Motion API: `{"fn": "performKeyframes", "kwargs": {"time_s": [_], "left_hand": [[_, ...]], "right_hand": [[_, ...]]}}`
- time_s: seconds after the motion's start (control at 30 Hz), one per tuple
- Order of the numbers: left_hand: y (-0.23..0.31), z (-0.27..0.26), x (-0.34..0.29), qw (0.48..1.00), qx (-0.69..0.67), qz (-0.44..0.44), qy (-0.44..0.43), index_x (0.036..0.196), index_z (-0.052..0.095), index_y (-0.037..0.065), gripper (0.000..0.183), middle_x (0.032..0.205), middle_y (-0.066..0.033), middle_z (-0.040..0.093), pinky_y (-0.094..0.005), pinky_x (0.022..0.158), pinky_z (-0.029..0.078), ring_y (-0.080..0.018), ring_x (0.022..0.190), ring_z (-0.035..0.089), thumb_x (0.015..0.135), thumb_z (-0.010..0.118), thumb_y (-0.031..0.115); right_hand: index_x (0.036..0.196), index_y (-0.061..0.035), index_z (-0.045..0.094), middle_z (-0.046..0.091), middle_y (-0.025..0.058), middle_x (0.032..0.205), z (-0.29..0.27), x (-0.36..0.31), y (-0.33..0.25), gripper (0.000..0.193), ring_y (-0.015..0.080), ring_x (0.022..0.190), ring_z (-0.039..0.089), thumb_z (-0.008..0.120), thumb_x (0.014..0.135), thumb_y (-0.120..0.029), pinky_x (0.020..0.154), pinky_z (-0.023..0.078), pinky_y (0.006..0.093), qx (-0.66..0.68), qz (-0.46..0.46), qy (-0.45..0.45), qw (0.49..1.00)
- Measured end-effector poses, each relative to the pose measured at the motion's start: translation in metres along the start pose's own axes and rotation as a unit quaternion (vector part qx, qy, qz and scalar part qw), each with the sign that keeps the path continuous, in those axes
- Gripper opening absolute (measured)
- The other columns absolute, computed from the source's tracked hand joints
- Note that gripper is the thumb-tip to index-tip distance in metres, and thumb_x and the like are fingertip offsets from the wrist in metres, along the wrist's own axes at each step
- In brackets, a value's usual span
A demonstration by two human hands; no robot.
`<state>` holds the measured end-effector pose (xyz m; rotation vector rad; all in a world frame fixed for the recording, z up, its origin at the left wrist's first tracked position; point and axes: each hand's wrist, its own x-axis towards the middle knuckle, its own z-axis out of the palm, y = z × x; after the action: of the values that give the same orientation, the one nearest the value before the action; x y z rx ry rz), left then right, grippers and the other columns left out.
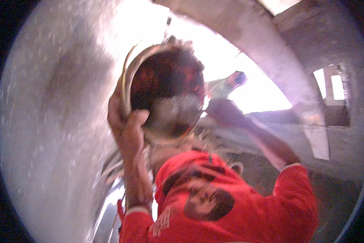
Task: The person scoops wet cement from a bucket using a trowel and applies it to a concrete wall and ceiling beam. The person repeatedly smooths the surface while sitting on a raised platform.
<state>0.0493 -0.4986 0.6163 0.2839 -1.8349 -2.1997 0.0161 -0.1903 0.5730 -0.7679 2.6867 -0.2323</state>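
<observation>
My left hand (129, 121) grips the near left side of a round, rimmed vessel like a bowl or pan, its thumb over the pale rim (129, 87). The vessel is tilted up in front of my chest. Its dark inside (165, 79) has reddish patches, and a grey, smeared patch covers the lower part. My right hand (226, 113) is closed close to the vessel's right edge, and blur hides what its fingers hold. Just beyond that hand is a blurred greenish thing with a dark end (234, 79), whose kind I cannot make out.
A rough grey wall (56, 121) rises close on my left. Bright light comes through an arched opening (267, 91) ahead, framed by a pale curved edge (279, 44). Farther right, a wall has small window openings (338, 87).
</observation>
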Motion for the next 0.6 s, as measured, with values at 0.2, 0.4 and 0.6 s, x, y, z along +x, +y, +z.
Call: {"fn": "performKeyframes", "kwargs": {"time_s": [0.2, 0.4, 0.6], "left_hand": [[-0.025, -0.007, 0.002, 0.998, -0.039, -0.02, 0.041, 0.143, 0.051, -0.004, 0.089, 0.156, -0.0152, 0.045, -0.0423, 0.123, 0.029, -0.0272, 0.144, 0.043, 0.055, 0.058, 0.001], [-0.041, -0.019, 0.009, 0.998, -0.06, -0.017, 0.032, 0.127, 0.057, -0.005, 0.072, 0.157, -0.0188, 0.044, -0.0454, 0.125, 0.025, -0.0317, 0.149, 0.036, 0.055, 0.052, -0.002], [-0.049, -0.023, 0.022, 0.997, -0.072, -0.029, 0.025, 0.127, 0.056, -0.004, 0.071, 0.154, -0.0195, 0.046, -0.0448, 0.124, 0.026, -0.0324, 0.148, 0.038, 0.056, 0.054, -0.001]], "right_hand": [[0.089, -0.0041, 0.068, 0.063, 0.0099, 0.078, -0.09, -0.026, -0.009, 0.016, 0.0254, 0.068, 0.061, 0.074, 0.086, -0.019, 0.064, 0.05, 0.0393, 0.081, 0.025, 0.041, 0.996], [0.093, -0.0034, 0.068, 0.065, 0.0065, 0.08, -0.196, -0.052, -0.043, 0.015, 0.0161, 0.072, 0.061, 0.074, 0.087, -0.016, 0.068, 0.049, 0.0331, -0.039, 0.127, 0.114, 0.985], [0.099, -0.0025, 0.069, 0.068, 0.0051, 0.084, -0.282, -0.048, -0.066, 0.017, 0.0111, 0.08, 0.063, 0.072, 0.091, -0.017, 0.074, 0.05, 0.0292, -0.179, 0.304, 0.285, 0.891]]}}
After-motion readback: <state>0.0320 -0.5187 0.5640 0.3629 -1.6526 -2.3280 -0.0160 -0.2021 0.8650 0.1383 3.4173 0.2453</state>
